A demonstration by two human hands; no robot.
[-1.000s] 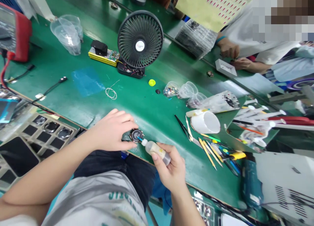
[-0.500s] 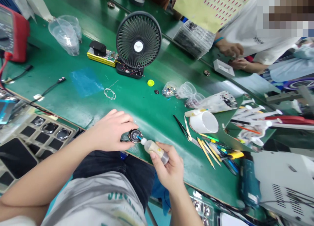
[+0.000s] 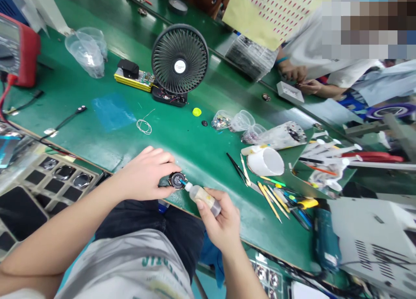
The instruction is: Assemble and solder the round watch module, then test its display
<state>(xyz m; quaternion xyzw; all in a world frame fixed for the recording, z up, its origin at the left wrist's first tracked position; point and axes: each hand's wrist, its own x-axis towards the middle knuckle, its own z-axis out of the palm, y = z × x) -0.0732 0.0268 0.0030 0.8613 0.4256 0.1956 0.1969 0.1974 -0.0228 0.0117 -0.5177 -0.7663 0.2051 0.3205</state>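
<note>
My left hand [image 3: 146, 174] grips a round black smartwatch body [image 3: 177, 180] at the near edge of the green bench mat [image 3: 208, 160]. My right hand [image 3: 221, 216] holds a small translucent squeeze bottle [image 3: 204, 196] with amber liquid and a white cap. The bottle's thin blue nozzle [image 3: 182, 183] reaches onto the watch's face. Whether the tip touches the watch is hard to tell at this size.
Near the hands lie tweezers [image 3: 237, 169], a white cup [image 3: 265, 161], and several pencil-like sticks [image 3: 269, 201]. A black desk fan [image 3: 180, 58] stands beyond. A grey tray with round watch parts [image 3: 61, 173] lies left. A co-worker's hands [image 3: 302, 80] work across the bench.
The view has drifted slightly, so the bench appears shifted left and down. My hands still hold the watch and bottle, with the nozzle kept at the watch. The co-worker's hands have shifted slightly.
</note>
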